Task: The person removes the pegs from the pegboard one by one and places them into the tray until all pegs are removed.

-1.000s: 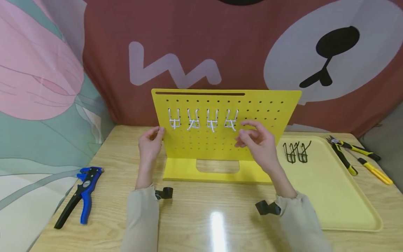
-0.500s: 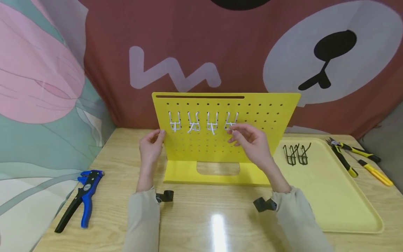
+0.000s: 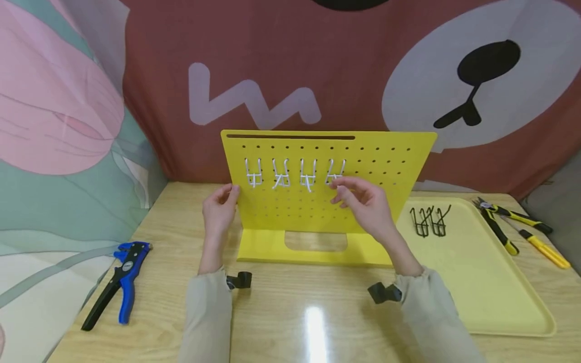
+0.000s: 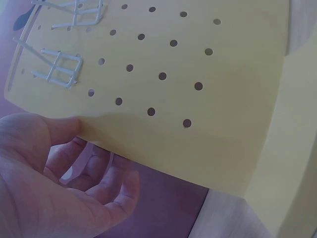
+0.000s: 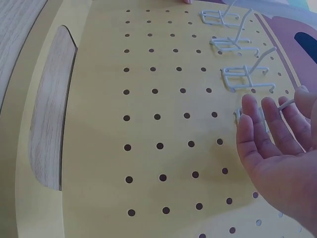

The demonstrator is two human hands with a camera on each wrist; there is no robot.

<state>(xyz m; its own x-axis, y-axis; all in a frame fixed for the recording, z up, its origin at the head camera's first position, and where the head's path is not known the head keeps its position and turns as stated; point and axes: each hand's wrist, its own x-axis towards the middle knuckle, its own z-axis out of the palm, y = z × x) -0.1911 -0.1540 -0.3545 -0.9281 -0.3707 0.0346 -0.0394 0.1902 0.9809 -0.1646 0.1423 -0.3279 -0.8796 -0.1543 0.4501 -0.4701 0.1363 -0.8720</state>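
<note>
A yellow pegboard [image 3: 290,212] stands upright on its base, with several white wire hooks hung in a row on its upper half. At its left edge my left hand [image 3: 220,206] pinches the board, thumb on the front [image 4: 64,130] and fingers behind. My right hand [image 3: 365,204] is at the rightmost white hook [image 3: 335,171] and pinches its projecting prong between thumb and fingers. The fingers partly cover that hook in the right wrist view [image 5: 285,103]. Beside it hangs another white hook [image 5: 242,78], untouched.
Black wire hooks [image 3: 428,223] lie on a pale yellow tray [image 3: 490,297] at the right. Yellow-and-black pliers [image 3: 497,222] and a yellow-handled tool [image 3: 544,248] lie at the tray's far right. A blue-and-black wire stripper [image 3: 121,282] lies at the left. A printed cloth hangs behind.
My right hand has moved left from beside the rightmost white hook and taken hold of its prong. My left hand has stayed on the pegboard's edge.
</note>
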